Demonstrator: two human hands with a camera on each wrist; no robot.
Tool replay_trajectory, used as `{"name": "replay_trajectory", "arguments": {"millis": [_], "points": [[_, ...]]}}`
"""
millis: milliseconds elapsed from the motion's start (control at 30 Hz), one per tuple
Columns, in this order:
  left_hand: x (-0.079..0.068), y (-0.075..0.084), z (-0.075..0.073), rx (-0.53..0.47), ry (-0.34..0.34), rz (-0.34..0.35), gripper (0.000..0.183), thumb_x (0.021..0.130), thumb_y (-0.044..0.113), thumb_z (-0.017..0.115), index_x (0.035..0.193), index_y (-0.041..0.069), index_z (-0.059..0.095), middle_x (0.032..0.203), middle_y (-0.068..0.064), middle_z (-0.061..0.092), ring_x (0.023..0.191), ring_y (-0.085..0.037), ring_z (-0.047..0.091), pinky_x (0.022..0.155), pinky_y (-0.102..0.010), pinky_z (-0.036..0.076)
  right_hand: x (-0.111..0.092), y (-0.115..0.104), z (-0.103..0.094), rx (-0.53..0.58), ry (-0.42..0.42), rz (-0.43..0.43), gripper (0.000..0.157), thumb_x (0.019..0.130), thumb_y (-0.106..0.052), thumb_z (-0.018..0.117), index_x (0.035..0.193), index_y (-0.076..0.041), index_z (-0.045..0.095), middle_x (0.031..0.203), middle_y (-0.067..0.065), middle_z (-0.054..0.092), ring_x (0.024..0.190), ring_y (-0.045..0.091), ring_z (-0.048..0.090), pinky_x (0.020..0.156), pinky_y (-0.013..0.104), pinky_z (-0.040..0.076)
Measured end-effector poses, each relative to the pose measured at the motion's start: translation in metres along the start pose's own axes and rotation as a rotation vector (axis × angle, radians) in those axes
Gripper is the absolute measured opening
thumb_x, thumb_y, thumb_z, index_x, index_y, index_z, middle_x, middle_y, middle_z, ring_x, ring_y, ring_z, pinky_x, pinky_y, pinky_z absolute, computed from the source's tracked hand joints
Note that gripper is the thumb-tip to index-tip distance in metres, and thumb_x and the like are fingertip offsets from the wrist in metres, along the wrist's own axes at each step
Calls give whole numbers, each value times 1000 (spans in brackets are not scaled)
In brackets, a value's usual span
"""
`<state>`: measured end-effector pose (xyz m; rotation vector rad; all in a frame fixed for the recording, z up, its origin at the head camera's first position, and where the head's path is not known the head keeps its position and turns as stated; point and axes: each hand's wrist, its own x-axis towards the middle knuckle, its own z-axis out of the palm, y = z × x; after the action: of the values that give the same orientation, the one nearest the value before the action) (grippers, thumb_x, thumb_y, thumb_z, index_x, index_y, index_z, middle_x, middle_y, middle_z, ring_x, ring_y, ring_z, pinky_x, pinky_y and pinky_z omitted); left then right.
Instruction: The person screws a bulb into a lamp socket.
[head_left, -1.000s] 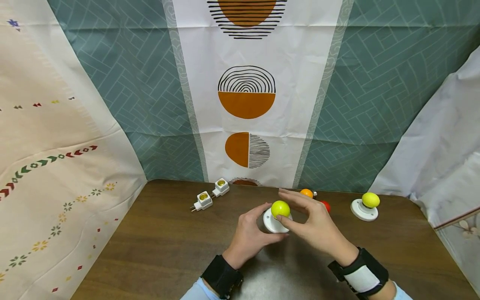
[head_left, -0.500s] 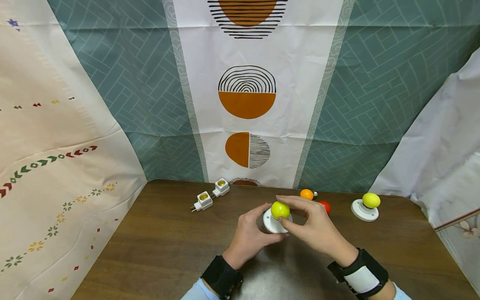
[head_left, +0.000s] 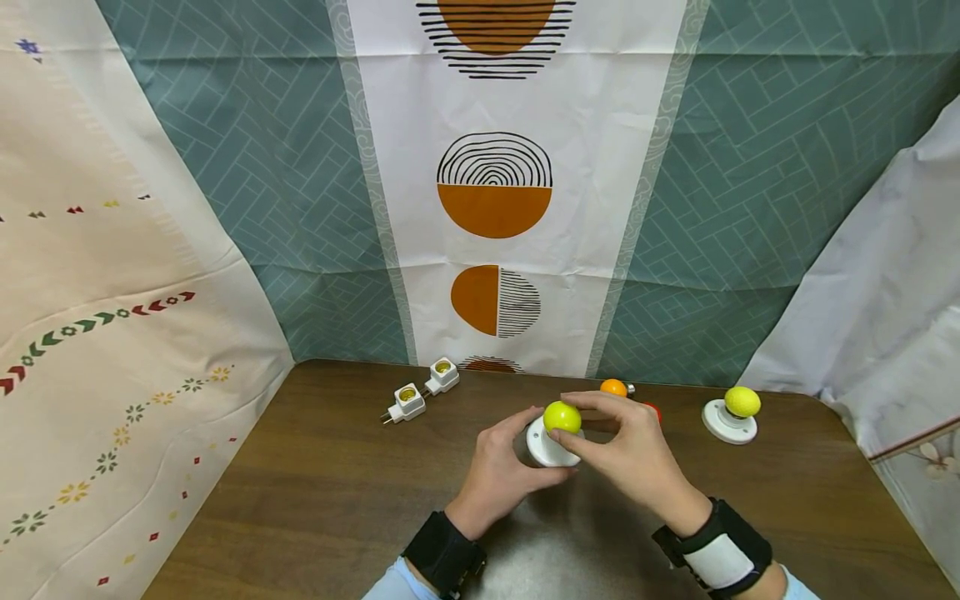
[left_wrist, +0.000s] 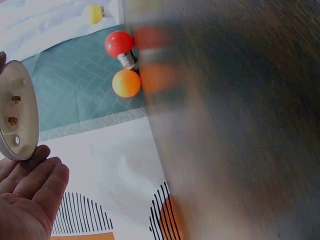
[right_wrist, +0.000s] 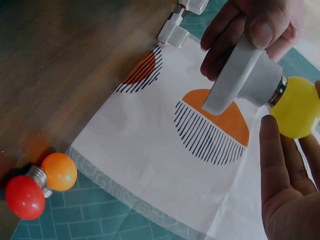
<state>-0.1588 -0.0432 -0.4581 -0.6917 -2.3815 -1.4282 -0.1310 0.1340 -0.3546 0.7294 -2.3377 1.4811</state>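
Observation:
Over the middle of the table, my left hand (head_left: 497, 467) grips a white round lamp holder (head_left: 546, 450) by its base. A yellow-green round light bulb (head_left: 562, 417) sits in the holder, and a narrow band of its metal collar shows in the right wrist view. My right hand (head_left: 633, 446) pinches this bulb (right_wrist: 299, 107), thumb on the near side and fingers on the far side. The left wrist view shows the underside of the holder (left_wrist: 22, 112), with brass screws. Its bulb is hidden there.
At the table's right stands another white lamp holder (head_left: 727, 423) with a yellow bulb (head_left: 742, 401). An orange bulb (head_left: 613, 387) and a red bulb (right_wrist: 25, 197) lie behind my right hand. Two white plug-in sockets (head_left: 407, 402) lie at the back left, near the hanging cloth (head_left: 495, 350).
The right hand's raised fingers have come down and curled closer around the bulb, and its thumb has shifted slightly left. My left hand and the lamp holder have stayed in place.

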Motion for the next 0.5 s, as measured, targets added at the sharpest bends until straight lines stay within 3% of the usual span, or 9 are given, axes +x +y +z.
{"name": "replay_trajectory", "arguments": {"millis": [200,300,500], "points": [[-1,-1,1,6,-6,-8,71,67,54,76,128,24,52,121,14,54,103,-4,52,83,-30,45,-1,0,0,-4,18,14,43,72,-15,79,111,-7,64,106,3,63,90,20,62,72,35,50],[-1,-1,1,9,-5,-8,72,67,54,76,128,24,52,122,14,53,105,-4,52,85,-30,44,-1,0,-1,-15,10,22,45,74,-18,78,115,-8,62,112,0,61,97,17,60,76,35,49],[-1,-1,1,4,0,1,73,67,55,76,128,23,52,123,13,53,106,-5,51,85,-30,44,0,0,-2,-9,-77,50,43,82,-19,71,123,-10,58,124,-3,55,114,15,50,86,36,45]]}}
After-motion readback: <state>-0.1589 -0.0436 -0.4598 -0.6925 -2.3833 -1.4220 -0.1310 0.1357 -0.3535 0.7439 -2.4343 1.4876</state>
